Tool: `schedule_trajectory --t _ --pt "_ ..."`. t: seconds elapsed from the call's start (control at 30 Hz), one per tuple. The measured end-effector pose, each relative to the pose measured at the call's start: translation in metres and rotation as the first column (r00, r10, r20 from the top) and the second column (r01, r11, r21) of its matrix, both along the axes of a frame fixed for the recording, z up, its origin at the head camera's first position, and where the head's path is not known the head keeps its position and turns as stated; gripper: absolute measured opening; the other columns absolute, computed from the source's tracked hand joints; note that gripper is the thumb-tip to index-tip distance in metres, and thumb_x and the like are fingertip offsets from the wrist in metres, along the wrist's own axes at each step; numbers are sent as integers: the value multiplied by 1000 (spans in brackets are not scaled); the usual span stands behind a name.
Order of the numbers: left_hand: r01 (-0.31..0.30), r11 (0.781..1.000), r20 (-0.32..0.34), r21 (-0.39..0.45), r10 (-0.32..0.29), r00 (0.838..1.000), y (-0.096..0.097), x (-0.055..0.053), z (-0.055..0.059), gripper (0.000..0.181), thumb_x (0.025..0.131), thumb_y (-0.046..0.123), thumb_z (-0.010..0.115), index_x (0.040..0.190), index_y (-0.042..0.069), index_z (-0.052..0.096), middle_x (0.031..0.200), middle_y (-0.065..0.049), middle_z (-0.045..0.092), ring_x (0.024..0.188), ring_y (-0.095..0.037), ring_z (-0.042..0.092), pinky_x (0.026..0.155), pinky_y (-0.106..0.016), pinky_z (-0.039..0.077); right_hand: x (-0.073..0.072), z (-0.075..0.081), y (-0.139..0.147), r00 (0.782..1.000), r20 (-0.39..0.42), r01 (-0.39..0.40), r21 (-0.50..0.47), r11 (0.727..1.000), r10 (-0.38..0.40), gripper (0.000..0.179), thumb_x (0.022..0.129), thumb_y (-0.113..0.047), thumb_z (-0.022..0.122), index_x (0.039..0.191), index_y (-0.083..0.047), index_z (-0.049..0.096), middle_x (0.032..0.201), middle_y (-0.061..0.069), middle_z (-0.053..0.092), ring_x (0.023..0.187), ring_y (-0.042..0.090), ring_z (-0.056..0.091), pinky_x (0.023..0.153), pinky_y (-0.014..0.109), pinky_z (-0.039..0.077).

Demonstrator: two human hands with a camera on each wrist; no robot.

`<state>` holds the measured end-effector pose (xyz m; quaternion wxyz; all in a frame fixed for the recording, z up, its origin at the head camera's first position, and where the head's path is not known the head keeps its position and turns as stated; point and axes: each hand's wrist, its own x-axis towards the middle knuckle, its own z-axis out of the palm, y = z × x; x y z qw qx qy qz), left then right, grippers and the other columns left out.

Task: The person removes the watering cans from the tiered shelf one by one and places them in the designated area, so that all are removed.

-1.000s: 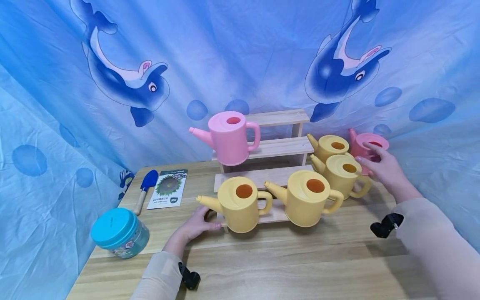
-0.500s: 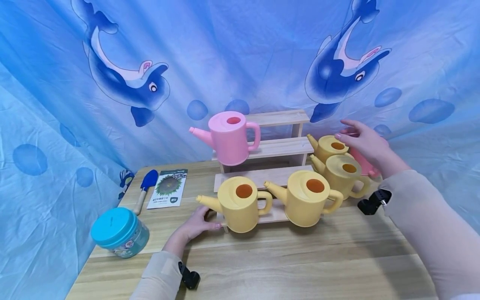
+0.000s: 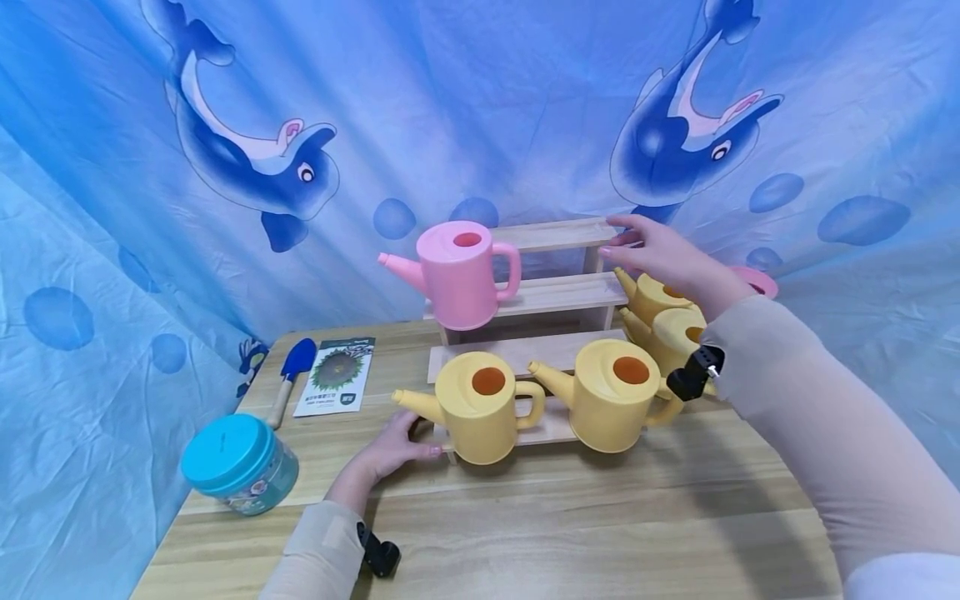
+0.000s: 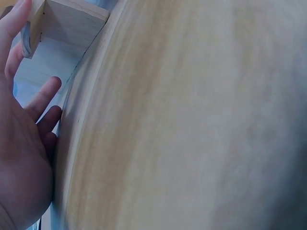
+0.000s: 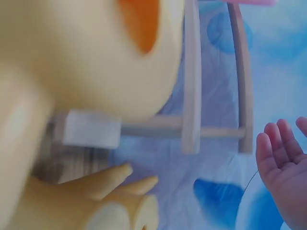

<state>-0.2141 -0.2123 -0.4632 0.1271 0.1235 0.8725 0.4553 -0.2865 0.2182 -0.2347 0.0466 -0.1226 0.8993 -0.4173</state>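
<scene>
My left hand [image 3: 392, 447] grips the left end of the lowest step of a wooden tiered shelf [image 3: 566, 297], thumb in front. My right hand [image 3: 667, 257] is by the right end of the top tier; the right wrist view shows its fingers [image 5: 283, 139] loosely bent, holding nothing and apart from the boards. Two yellow watering cans, one on the left [image 3: 480, 417] and one on the right [image 3: 611, 408], stand on the lowest step. A pink watering can [image 3: 461, 283] stands higher up at the left.
Right of the shelf are two more yellow watering cans [image 3: 671, 333] and a pink one [image 3: 757, 282], partly hidden by my right arm. On the left lie a blue trowel [image 3: 298, 358] and a seed packet [image 3: 336, 379], near a turquoise-lidded jar [image 3: 240, 467]. A dolphin curtain [image 3: 465, 100] hangs behind.
My right hand has left the pink watering can at the far right, passing leftward over the yellow ones to the shelf's top right end. The left hand stays put.
</scene>
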Motion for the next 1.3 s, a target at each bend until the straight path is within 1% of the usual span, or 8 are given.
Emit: schedule_trajectory --t 0.07,0.13,0.3,0.4,0.6,0.87,1.1,1.3 --pt "4 1000 -5 2 -4 1000 0 0 0 84 71 40 79 142 20 39 150 -15 26 138 -37 17 108 -59 11 -3 6 -10 999 -10 -32 9 999 33 80 87 -51 58 150 -20 19 140 15 39 117 33 46 97 54 37" --pt "9 1000 -12 4 -9 1000 0 -1 -1 83 71 39 79 142 21 40 150 -15 27 138 -37 18 108 -59 11 -5 12 -19 998 -9 -63 24 998 63 80 88 -51 58 150 -21 19 141 14 39 119 31 45 98 51 37" --pt "13 1000 -25 3 -13 1000 0 -2 -1 80 72 35 79 141 21 41 149 -14 29 137 -36 19 108 -60 12 -10 24 -46 992 -10 -124 50 991 124 81 86 -54 58 150 -25 19 143 11 38 122 30 43 99 50 37" --pt "2 1000 -17 1 -2 1000 1 0 2 80 73 33 79 142 20 40 150 -15 28 138 -36 18 108 -59 11 -12 27 -65 988 -9 -153 29 988 154 82 84 -54 61 149 -25 21 143 11 38 124 29 42 97 51 39" --pt "-8 1000 0 6 8 1000 4 4 6 81 73 30 78 143 14 39 150 -19 25 137 -40 16 108 -61 9 -13 26 -97 981 -3 -193 -17 981 193 80 83 -50 65 148 -22 26 141 9 38 127 27 38 99 49 38" --pt "3 1000 -17 1 -3 1000 0 0 -1 80 72 38 79 140 21 42 149 -14 29 137 -36 20 108 -60 12 -17 24 -118 983 -8 -184 -33 982 184 86 81 -47 68 149 -19 22 143 10 35 128 29 37 98 46 40" --pt "-2 1000 -22 27 3 1000 1 -1 -1 73 70 39 80 132 17 49 135 -14 44 126 -34 36 106 -57 21 -21 17 -124 982 -11 -187 -2 982 187 85 81 -47 68 148 -20 23 143 11 35 127 29 36 100 48 37" --pt "-9 1000 -13 26 10 1000 0 -1 -2 72 70 38 80 132 16 49 132 -12 47 123 -32 40 105 -55 24 -25 10 -134 980 -20 -199 -71 977 198 86 80 -48 69 147 -18 25 136 8 42 122 24 42 99 43 39"
